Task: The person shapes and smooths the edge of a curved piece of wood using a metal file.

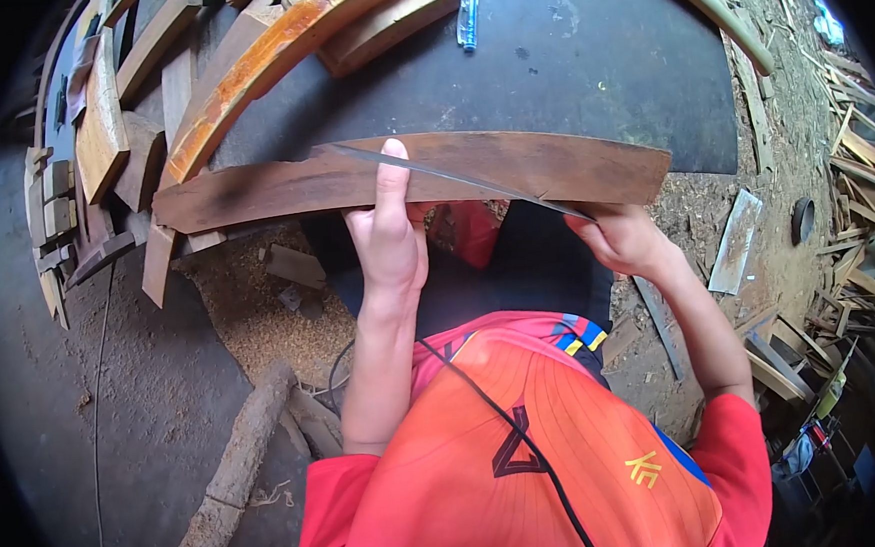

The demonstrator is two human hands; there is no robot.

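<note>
A long, slightly curved brown wooden board (511,157) lies crosswise in front of me, its left end on other timber. My left hand (389,221) grips the board near its middle, the thumb up across its face and the fingers behind its near edge. In my right hand (628,237) is the near end of a long thin metal blade (472,181), which slants over the board to its far edge, past my left thumb. What kind of tool it is, I cannot tell. The right fingers are closed at the board's near edge.
Curved wood pieces (265,68) are piled at the back left of a dark tabletop (586,74), with a blue pen (469,11) near them. A rough log (232,477) leans at lower left. Sawdust (259,309) covers the ground below, and wood scraps (857,163) heap at right.
</note>
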